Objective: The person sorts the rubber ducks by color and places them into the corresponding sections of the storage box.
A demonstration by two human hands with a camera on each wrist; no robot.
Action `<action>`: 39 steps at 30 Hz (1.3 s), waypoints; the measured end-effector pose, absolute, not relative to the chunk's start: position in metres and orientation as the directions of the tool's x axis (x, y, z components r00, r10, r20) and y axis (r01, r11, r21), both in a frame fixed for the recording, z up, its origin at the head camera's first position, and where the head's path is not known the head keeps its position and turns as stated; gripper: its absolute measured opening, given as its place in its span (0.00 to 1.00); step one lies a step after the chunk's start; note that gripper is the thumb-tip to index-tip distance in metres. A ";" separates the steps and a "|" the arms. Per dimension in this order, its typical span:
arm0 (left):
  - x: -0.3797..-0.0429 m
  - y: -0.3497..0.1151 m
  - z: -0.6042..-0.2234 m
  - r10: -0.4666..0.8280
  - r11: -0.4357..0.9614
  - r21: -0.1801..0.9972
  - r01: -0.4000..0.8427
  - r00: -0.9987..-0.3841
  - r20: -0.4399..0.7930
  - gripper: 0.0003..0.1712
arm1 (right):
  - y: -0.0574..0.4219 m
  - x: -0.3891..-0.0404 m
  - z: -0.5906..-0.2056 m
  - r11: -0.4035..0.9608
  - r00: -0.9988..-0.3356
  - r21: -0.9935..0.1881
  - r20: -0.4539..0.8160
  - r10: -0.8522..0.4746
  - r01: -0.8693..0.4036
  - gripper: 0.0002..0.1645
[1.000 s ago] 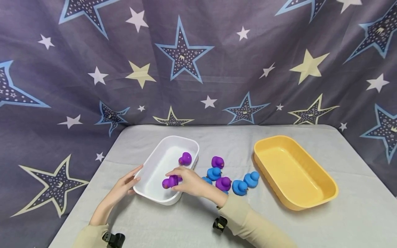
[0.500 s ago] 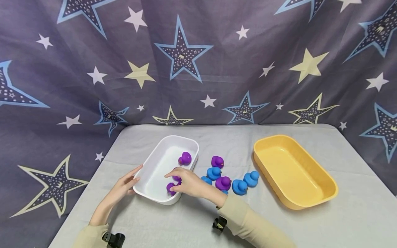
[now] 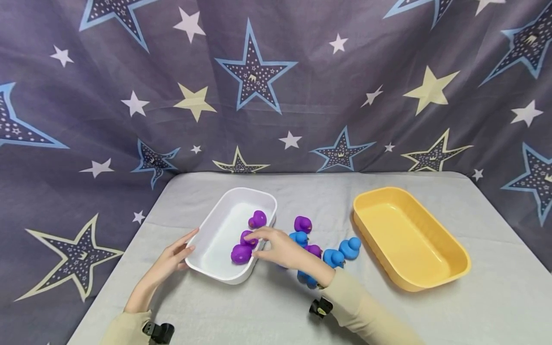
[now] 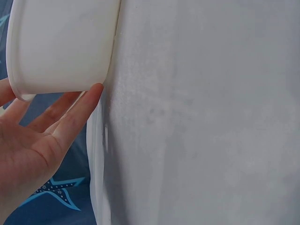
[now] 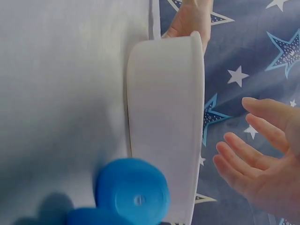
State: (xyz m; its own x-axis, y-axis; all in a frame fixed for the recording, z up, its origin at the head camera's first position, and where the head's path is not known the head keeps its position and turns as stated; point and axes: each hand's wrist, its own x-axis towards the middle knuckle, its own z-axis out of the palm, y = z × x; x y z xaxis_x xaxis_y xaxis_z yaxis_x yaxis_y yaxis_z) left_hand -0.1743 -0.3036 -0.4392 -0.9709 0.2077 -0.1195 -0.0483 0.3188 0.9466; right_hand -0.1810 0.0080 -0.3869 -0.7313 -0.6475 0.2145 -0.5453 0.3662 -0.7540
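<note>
grey cloth (image 3: 250, 309) bears one tub (image 3: 215, 242) of three ducks (image 3: 240, 254) between two spread-fingered, empty hands (image 3: 170, 261) (image 3: 281, 249).

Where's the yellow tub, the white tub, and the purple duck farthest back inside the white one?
Yellow tub (image 3: 403, 235): head view, on its bare floor.
White tub (image 3: 224, 232): head view, on its bare floor.
Purple duck (image 3: 258, 219): head view, on its body.

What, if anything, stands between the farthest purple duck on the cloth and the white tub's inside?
Only the right wall of the white tub: the farthest purple duck lies outside on the cloth, and no other duck shows between. The right hand is close beside that path.
</note>
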 end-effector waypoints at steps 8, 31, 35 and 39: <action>-0.174 -0.304 -0.439 0.206 0.324 0.945 -0.047 -0.971 -0.119 0.32 | 0.027 -0.184 -0.389 0.373 -0.750 -0.755 0.230 -0.620 -0.540 0.20; -0.174 -0.303 -0.437 0.198 0.350 0.936 -0.044 -0.973 -0.120 0.32 | 0.085 -0.190 -0.391 0.413 -0.780 -0.772 0.164 -0.604 -0.483 0.16; -0.174 -0.303 -0.438 0.200 0.352 0.935 -0.043 -0.972 -0.120 0.32 | 0.093 -0.190 -0.392 0.411 -0.772 -0.771 0.158 -0.616 -0.486 0.16; -0.175 -0.304 -0.439 0.204 0.344 0.938 -0.044 -0.971 -0.121 0.32 | 0.099 -0.191 -0.396 0.429 -0.764 -0.745 0.163 -0.624 -0.510 0.15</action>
State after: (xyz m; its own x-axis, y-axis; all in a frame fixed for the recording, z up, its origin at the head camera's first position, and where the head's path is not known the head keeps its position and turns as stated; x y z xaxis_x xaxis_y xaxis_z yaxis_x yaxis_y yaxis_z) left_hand -0.1749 -0.3043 -0.4394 -0.9714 0.2044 -0.1210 -0.0444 0.3444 0.9378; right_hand -0.1909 0.0992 -0.3959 -0.7641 -0.6242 0.1631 -0.5100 0.4295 -0.7453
